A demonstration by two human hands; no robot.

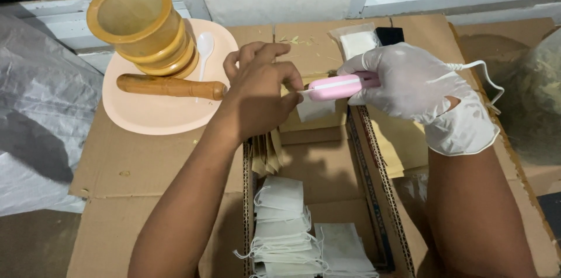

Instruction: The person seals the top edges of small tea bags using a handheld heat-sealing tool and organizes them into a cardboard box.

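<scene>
Over open cardboard box (327, 167): bare left hand (260, 94) pinching small white pouch (312, 107), gloved right hand (409, 82) clamped on pink sealer (339, 86) biting pouch's top edge. Plate (158, 117) just left, box flaps close around.

Flattened cardboard (146, 173) carries a peach plate (152, 117), a clear packet (357, 40) and a black block (390, 35).
</scene>
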